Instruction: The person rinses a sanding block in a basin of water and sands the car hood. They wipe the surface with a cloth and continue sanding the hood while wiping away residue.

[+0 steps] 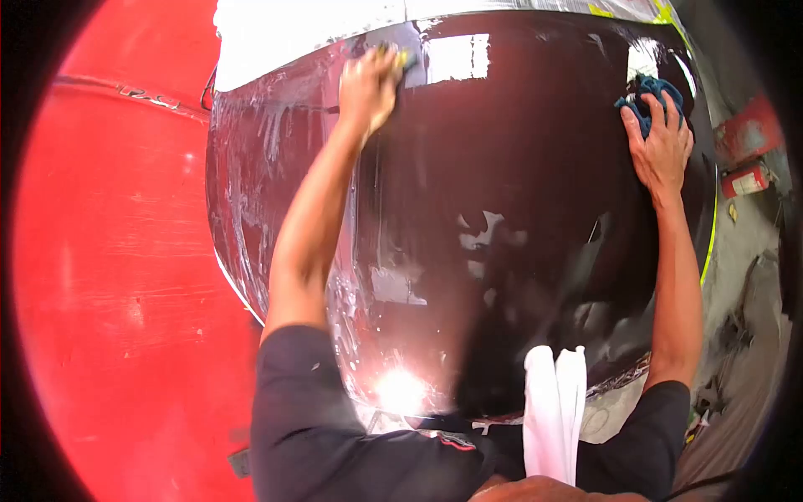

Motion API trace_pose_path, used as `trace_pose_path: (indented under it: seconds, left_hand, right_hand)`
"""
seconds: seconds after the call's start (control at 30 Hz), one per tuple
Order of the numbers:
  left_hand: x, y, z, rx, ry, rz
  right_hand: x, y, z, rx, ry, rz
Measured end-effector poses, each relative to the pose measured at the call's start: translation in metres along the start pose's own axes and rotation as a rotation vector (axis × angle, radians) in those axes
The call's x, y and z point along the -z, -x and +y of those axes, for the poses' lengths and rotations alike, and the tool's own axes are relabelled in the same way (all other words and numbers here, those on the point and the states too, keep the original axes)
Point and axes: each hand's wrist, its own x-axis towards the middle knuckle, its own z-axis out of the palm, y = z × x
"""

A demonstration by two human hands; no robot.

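A glossy dark maroon car hood (519, 159) fills the middle of the head view, with wet-looking pale streaks down its left side. My left hand (368, 88) is closed near the hood's upper left edge. It presses a small yellow and dark pad (405, 60) against the surface; most of the pad is hidden under the fingers. On the far right of the hood, my right hand (661, 151) has its fingers bent over a crumpled dark blue cloth (657, 88), which rests on the paint.
White covering (293, 38) borders the hood's top edge, with yellow tape at the upper right. A large red panel (125, 251) stands along the left. On the right, a red fire extinguisher (746, 180) stands on the grey floor. A white cloth (554, 402) hangs over my body.
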Motion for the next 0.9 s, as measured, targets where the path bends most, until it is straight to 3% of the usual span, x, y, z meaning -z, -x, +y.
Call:
trace_pose_path:
  seconds: [0.03, 0.1, 0.13, 0.17, 0.23, 0.27, 0.33, 0.4, 0.43, 0.5, 0.6, 0.63, 0.67, 0.7, 0.73, 0.77, 0.83, 0.87, 0.9]
  left_hand:
    - [-0.002, -0.025, 0.009, 0.108, 0.045, -0.013]
    - [-0.007, 0.005, -0.003, -0.129, -0.055, 0.081]
    - [0.030, 0.050, 0.026, -0.030, 0.095, -0.077]
    - [0.065, 0.106, 0.060, -0.107, 0.099, -0.112]
    - [0.062, 0.271, 0.092, 0.321, 0.351, -0.174]
    - [0.065, 0.256, 0.107, 0.320, 0.350, -0.172]
    - [0.092, 0.233, 0.145, 0.745, 0.897, -0.156]
    - [0.056, 0.111, 0.102, -0.086, 0.132, -0.056]
    - [0.022, 0.052, 0.070, -0.126, 0.169, 0.006]
    - [-0.004, -0.050, 0.065, 0.131, 0.115, -0.168]
    - [-0.007, -0.010, 0.065, -0.048, 0.011, 0.002]
    - [0.012, 0.036, 0.077, 0.080, 0.280, -0.167]
    - [0.051, 0.090, 0.113, -0.127, 0.018, -0.128]
    - [0.017, 0.169, 0.097, 0.075, 0.289, -0.044]
    - [0.048, 0.181, 0.130, 0.101, 0.247, -0.067]
    - [0.072, 0.181, 0.157, 0.144, 0.203, -0.081]
    - [0.046, 0.132, 0.139, 0.065, 0.166, -0.089]
    - [0.022, 0.080, 0.118, -0.065, 0.099, 0.037]
    - [0.008, 0.016, 0.103, 0.016, -0.038, -0.102]
  right_hand:
    - [-0.001, 0.000, 0.002, -0.010, 0.009, 0.005]
    - [-0.001, 0.001, 0.002, 0.000, -0.002, 0.009]
    - [-0.003, 0.001, 0.004, 0.009, -0.001, 0.020]
    - [0.000, 0.002, 0.002, 0.015, -0.011, 0.009]
    - [0.004, 0.001, -0.004, -0.032, 0.025, 0.003]
    - [0.004, -0.003, -0.003, -0.032, 0.023, 0.005]
    - [0.001, 0.001, -0.003, -0.005, 0.055, 0.012]
    - [-0.001, -0.001, 0.002, 0.000, 0.033, 0.045]
    - [-0.003, 0.001, 0.003, 0.019, 0.009, 0.058]
    - [-0.003, 0.001, 0.002, 0.013, 0.002, 0.061]
    - [-0.002, 0.004, 0.000, -0.001, 0.003, 0.078]
    - [-0.002, 0.003, -0.001, -0.001, 0.021, 0.090]
    - [-0.001, 0.004, -0.002, 0.004, 0.021, 0.099]
    - [0.000, 0.002, -0.002, -0.010, 0.016, 0.107]
    - [0.003, 0.004, -0.003, -0.017, 0.008, 0.085]
    - [0.005, 0.004, -0.005, -0.005, -0.003, 0.064]
    - [0.009, 0.001, -0.005, -0.020, -0.021, 0.059]
    - [0.008, 0.003, -0.005, -0.029, -0.029, 0.044]
    - [0.006, 0.004, -0.006, -0.037, -0.034, 0.024]
